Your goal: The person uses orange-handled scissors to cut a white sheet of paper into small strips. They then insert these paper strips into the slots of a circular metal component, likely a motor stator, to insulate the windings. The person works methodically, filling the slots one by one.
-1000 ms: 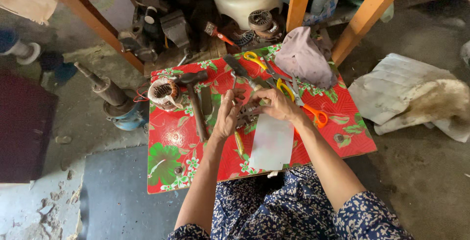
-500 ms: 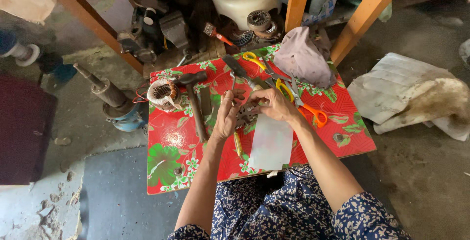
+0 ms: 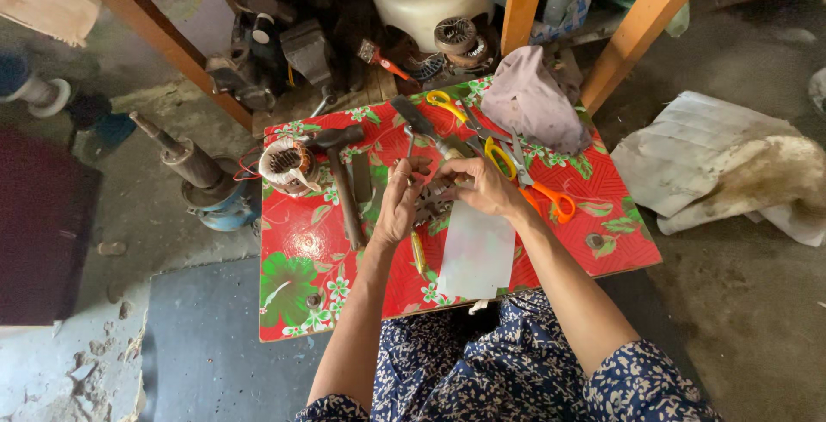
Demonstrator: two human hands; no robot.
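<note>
Both hands meet over the middle of the red flowered tabletop (image 3: 619, 241): the left hand (image 3: 397, 207) and right hand (image 3: 478, 186) curl closed around a small grey metal motor part (image 3: 432, 202), seemingly mid-fitting; steady fingertip control looks needed, with the black-headed hammer (image 3: 337, 172) lying just left

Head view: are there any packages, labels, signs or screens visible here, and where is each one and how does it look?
No signs, screens or printed labels can be made out.
Pale sheet: possibly a plastic bag, flat on the red floral table below the right hand; rectangular, translucent white.
White sack: crumpled on the floor at right, dirty white.
</note>
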